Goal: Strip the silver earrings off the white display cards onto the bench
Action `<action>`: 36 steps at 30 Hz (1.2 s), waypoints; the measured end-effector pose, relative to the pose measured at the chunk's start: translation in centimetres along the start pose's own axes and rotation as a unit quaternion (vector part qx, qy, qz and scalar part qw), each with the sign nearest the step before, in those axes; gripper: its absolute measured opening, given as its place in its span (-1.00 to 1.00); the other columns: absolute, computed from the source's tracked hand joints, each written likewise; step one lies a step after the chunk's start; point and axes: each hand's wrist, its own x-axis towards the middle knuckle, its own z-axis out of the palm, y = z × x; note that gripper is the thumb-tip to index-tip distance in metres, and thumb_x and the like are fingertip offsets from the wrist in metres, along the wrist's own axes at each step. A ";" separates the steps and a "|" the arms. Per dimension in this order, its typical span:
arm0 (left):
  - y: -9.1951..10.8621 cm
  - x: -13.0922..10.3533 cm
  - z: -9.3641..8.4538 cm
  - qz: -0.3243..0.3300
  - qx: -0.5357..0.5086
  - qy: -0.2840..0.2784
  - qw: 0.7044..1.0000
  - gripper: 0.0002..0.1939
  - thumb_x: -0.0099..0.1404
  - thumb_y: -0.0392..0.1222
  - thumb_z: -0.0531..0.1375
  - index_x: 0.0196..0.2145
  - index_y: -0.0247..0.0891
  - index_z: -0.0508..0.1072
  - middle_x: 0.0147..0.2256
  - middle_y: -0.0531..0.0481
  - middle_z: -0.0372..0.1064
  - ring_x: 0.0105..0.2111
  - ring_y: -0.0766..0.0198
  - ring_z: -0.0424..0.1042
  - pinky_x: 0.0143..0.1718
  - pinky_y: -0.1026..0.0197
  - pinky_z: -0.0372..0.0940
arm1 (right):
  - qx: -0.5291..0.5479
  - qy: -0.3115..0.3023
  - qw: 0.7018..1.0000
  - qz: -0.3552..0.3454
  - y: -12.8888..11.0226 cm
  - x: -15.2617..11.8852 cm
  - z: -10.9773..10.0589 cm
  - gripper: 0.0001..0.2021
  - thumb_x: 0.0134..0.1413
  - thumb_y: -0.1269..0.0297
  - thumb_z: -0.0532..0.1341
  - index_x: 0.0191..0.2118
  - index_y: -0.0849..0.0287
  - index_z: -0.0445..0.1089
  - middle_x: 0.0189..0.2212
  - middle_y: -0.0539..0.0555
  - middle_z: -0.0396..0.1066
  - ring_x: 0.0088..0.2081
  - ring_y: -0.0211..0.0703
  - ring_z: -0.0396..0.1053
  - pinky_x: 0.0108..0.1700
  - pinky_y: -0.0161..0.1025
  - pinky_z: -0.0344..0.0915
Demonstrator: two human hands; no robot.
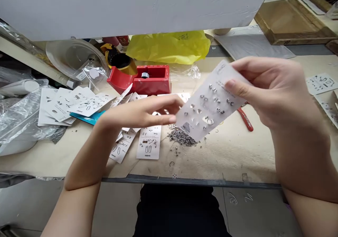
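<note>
My right hand [274,89] pinches the upper end of a white earring card [195,105] between thumb and fingers. The card is tilted, its back towards me, with several metal earring backs poking through. My left hand [148,112] is beside the card's lower left edge, thumb and fingers apart; whether a fingertip touches the card I cannot tell. Below the card lies a heap of small metal earring backs [182,137]. Another earring card [148,145] lies face up near the left hand, and more cards are partly hidden under that hand.
A red tape dispenser [154,83] stands behind the hands, with a yellow plastic bag [169,47] further back. Fanned earring cards [63,105] lie at left by clear plastic bags [21,113]. Red-handled pliers [245,119] lie under the right hand. A white box [148,8] overhangs the back.
</note>
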 end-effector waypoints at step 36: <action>0.9 0.4 5.7 0.219 0.116 0.377 0.893 -0.85 0.42 -0.23 0.09 -0.11 -0.09 0.42 -0.29 0.05 0.49 -0.35 0.35 0.45 -0.40 0.31 0.43 | 0.025 -0.050 0.997 -0.052 -1.0 -2.8 2.7 -0.57 0.10 0.53 0.33 0.05 -0.01 0.36 0.04 -0.02 0.46 0.12 -0.13 0.43 0.02 -0.23 0.53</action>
